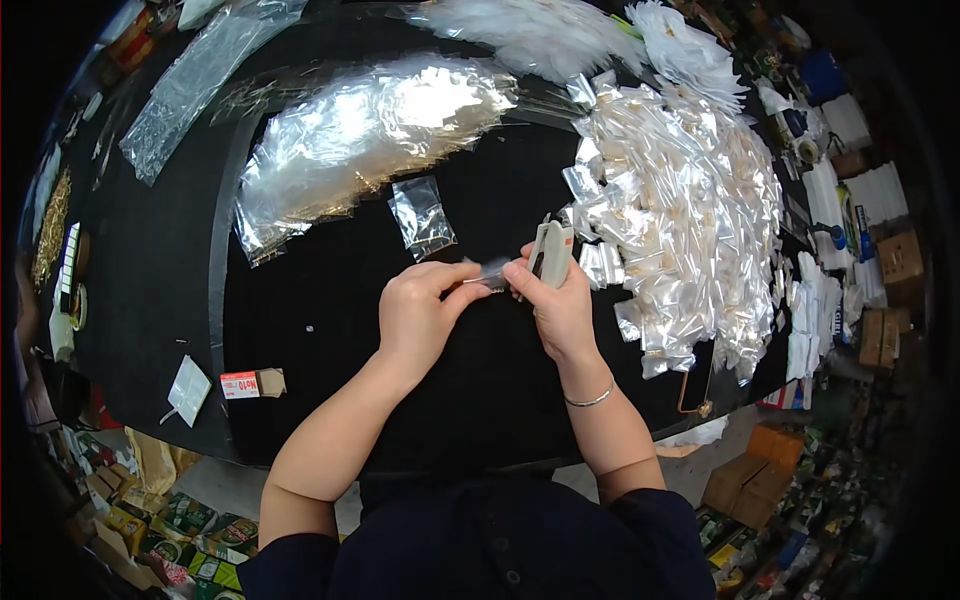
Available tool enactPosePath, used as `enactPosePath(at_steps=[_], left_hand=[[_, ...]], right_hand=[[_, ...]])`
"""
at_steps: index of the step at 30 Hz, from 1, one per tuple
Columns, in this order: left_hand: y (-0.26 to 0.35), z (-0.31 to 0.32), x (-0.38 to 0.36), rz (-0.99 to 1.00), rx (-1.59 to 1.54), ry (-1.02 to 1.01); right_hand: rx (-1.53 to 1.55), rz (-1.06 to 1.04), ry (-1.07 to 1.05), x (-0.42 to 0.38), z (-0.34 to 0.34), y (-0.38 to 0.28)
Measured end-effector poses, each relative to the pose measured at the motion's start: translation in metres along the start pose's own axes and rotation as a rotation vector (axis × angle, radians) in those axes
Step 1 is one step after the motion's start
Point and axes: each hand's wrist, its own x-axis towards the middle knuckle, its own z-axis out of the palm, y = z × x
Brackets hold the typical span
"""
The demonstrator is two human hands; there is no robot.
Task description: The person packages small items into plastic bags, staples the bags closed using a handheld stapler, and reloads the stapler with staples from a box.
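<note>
Near the middle of the black table, my left hand (pixel 425 305) pinches one end of a small clear plastic bag (pixel 490 274). The thumb and fingers of my right hand (pixel 560 305) meet the bag's other end. A pale stapler (pixel 552 255) is also in my right hand, upright against the palm. Just beyond my left hand lies a single flat clear bag (pixel 421 215) with a gold-coloured edge. Whatever is inside the held bag is too small and blurred to tell.
A long row of overlapping clear bags (pixel 370 130) spreads at the back left. Folded small bags (pixel 690 220) form a big heap on the right. A red and white staple box (pixel 240 385) and a white square item (pixel 188 390) lie at the front left.
</note>
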Motion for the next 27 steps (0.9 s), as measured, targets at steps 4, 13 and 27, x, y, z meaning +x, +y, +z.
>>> enactPosePath(at_steps=[4,13,27], left_hand=[[0.002,-0.005,-0.001,0.093,0.199,-0.125],[0.01,0.001,-0.004,0.147,0.115,-0.226],[-0.025,-0.021,0.058,0.028,0.66,0.012]], right_hand=[[-0.226,-0.359,0.081,0.0,0.008,0.005],[-0.759,-0.724,-0.015,-0.002,0.003,0.008],[-0.414,-0.447,0.072,0.123,0.037,-0.021]])
